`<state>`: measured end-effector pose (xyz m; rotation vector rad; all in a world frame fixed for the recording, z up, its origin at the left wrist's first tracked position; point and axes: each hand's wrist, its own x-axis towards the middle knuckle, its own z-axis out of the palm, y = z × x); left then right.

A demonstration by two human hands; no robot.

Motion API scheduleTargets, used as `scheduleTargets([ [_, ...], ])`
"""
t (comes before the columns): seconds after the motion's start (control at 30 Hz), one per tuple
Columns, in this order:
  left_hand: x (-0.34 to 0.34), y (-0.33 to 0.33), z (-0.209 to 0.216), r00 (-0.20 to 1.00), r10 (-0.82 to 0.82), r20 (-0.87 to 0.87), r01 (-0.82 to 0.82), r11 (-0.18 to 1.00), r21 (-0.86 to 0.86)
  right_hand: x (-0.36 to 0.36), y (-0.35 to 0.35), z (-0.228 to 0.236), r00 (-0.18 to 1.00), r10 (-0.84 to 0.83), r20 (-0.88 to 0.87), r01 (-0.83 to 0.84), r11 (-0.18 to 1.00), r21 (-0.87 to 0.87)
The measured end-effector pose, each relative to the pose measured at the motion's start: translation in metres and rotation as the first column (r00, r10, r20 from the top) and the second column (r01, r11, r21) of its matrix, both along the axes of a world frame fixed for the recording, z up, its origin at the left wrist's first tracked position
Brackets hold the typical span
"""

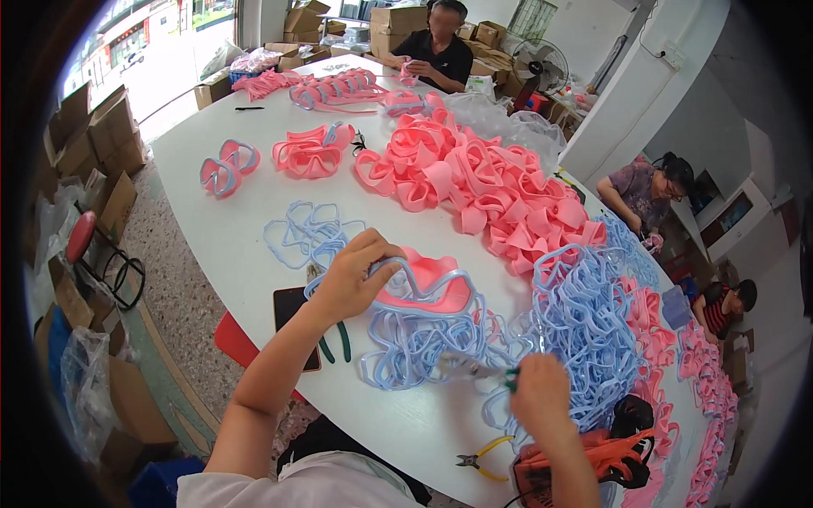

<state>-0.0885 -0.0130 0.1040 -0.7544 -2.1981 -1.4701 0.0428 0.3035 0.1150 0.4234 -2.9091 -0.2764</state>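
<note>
My left hand (360, 273) is closed on the edge of a pale blue frame (464, 277), its thumb and fingers pinching the rim. A pink rubber mask skirt (436, 288) sits against this frame, above a heap of loose blue frames (415, 339). My right hand (542, 394) is closed round a green-handled tool with metal jaws (461, 366) that look like pliers. Motion smears the tool, and its jaws point left, just in front of the loose frames. They are apart from the held frame.
A big pile of pink mask skirts (483, 178) and a tangle of blue frames (584, 330) cover the right side. Yellow-handled cutters (484, 461), an orange-black bag (593, 461) and a dark phone (292, 313) lie near the front edge. Several co-workers sit around the white table (203, 237).
</note>
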Motion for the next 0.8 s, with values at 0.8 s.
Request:
scheduleTargets([
  [0.8,0.003,0.039,0.036,0.749,-0.658,0.079,0.642,0.692,-0.329,-0.027,-0.054,-0.006,0.948,0.171,0.268,0.186,0.384,-0.904],
])
